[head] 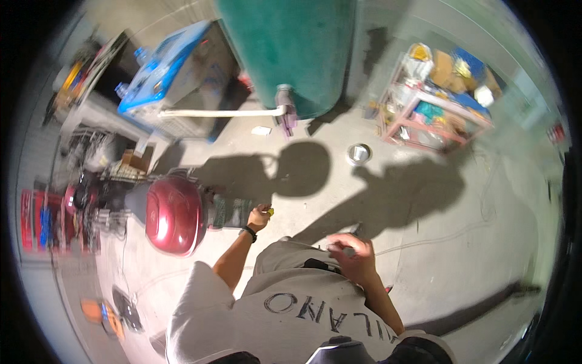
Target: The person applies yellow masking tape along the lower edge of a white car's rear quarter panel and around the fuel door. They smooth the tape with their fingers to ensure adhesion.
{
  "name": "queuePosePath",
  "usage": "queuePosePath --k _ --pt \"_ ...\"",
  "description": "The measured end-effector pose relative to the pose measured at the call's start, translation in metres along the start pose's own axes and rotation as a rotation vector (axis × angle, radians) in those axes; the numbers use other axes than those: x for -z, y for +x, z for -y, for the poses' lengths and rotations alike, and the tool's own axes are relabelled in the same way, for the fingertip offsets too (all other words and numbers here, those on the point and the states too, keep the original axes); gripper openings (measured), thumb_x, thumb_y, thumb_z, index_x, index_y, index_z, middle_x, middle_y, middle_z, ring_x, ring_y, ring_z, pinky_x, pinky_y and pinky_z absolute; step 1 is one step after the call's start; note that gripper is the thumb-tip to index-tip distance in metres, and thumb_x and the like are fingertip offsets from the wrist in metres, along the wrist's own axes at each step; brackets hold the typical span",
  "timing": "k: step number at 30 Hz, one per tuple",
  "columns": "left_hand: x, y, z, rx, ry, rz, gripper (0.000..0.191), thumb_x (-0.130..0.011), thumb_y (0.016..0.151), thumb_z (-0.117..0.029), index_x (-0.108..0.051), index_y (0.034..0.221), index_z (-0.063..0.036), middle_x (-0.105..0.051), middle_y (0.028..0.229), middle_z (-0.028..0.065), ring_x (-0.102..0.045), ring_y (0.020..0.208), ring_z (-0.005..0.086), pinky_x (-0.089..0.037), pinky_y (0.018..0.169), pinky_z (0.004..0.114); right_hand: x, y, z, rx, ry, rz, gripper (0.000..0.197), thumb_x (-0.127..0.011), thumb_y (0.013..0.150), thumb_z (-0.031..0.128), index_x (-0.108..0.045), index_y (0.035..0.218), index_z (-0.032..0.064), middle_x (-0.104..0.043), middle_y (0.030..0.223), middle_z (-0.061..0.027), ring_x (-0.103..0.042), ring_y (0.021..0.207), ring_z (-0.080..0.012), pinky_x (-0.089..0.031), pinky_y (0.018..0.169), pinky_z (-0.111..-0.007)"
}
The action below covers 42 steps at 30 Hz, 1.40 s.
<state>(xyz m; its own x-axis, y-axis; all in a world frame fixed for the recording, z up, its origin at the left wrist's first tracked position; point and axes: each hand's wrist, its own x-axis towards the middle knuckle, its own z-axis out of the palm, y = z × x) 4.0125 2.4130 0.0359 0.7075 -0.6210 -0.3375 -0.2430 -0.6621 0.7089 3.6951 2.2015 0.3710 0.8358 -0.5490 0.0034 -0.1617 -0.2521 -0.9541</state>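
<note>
My left hand (259,217), with a black watch or band (249,233) on its wrist, reaches out ahead of me. Its fingers are closed on a small yellow object (271,212), mostly covered by them. Close in front of my waist, my right hand (353,255) is raised with curled, blurred fingers; whether it holds something small cannot be made out. To the left of my left hand stands a scooter with a glossy red top box (175,214). A round metal tin (359,154) sits on the concrete floor (313,218) ahead.
A large green tank (291,50) with a white pipe (223,113) stands ahead. Beside it is a blue-topped air cooler (182,77). A pinkish metal rack (427,119) carries assorted items at right. A thin cable (427,241) crosses the floor. Red crates (38,220) are far left.
</note>
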Motion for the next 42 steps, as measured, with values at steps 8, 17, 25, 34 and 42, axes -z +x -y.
queuePosePath --k 8,17,25,34,42 --pt "-0.096 -0.260 -0.002 0.850 -0.522 0.074 0.036 -0.063 0.097 -0.035 -0.079 0.107 -0.0047 -0.078 0.103 0.0068 -0.069 0.096 0.0170 -0.055 0.087 0.037 0.173 0.056 -0.078 0.097 0.083 0.110 0.013 -0.076 0.086 -0.004 -0.074 0.099 -0.0036 -0.077 0.094 -0.0112 -0.074 0.085 -0.0180 -0.059 0.082 -0.030" --pt "-0.113 -0.270 -0.051 0.747 -0.275 0.021 0.030 -0.066 0.095 -0.032 -0.079 0.109 -0.0079 -0.078 0.102 0.0071 -0.068 0.091 0.0168 -0.055 0.084 0.038 0.202 0.090 -0.137 -0.073 0.668 -0.009 0.010 -0.078 0.093 0.003 -0.068 0.093 0.0036 -0.061 0.066 0.0027 -0.044 0.051 -0.0023 -0.032 0.047 -0.021" --pt "-0.069 -0.207 -0.102 0.577 0.011 -0.222 0.042 -0.067 0.095 -0.038 -0.070 0.130 -0.0144 -0.076 0.116 0.0150 -0.073 0.109 0.0324 -0.057 0.092 0.040 0.179 0.087 -0.168 -0.345 0.642 0.197 0.026 -0.068 0.098 0.007 -0.066 0.123 0.0024 -0.076 0.095 -0.0104 -0.043 0.053 -0.0037 -0.033 0.046 -0.023" --pt "-0.105 -0.211 -0.013 0.853 -0.006 0.091 0.059 -0.068 0.089 -0.054 -0.068 0.136 -0.0177 -0.068 0.138 0.0125 -0.062 0.128 0.0332 -0.050 0.110 0.041 0.133 0.129 -0.163 -0.407 0.914 0.031 0.009 -0.068 0.100 0.006 -0.068 0.109 0.0025 -0.067 0.081 -0.0027 -0.031 0.048 -0.0033 -0.025 0.045 -0.024" --pt "-0.084 -0.167 0.056 0.738 -0.218 -0.073 0.056 -0.072 0.089 -0.048 -0.069 0.134 -0.0149 -0.073 0.127 0.0150 -0.067 0.119 0.0327 -0.053 0.103 0.041 -0.013 0.161 -0.080 -0.578 0.616 0.354 0.018 -0.064 0.105 0.022 -0.064 0.114 0.0059 -0.068 0.096 -0.0054 -0.035 0.051 -0.0042 -0.030 0.049 -0.022"
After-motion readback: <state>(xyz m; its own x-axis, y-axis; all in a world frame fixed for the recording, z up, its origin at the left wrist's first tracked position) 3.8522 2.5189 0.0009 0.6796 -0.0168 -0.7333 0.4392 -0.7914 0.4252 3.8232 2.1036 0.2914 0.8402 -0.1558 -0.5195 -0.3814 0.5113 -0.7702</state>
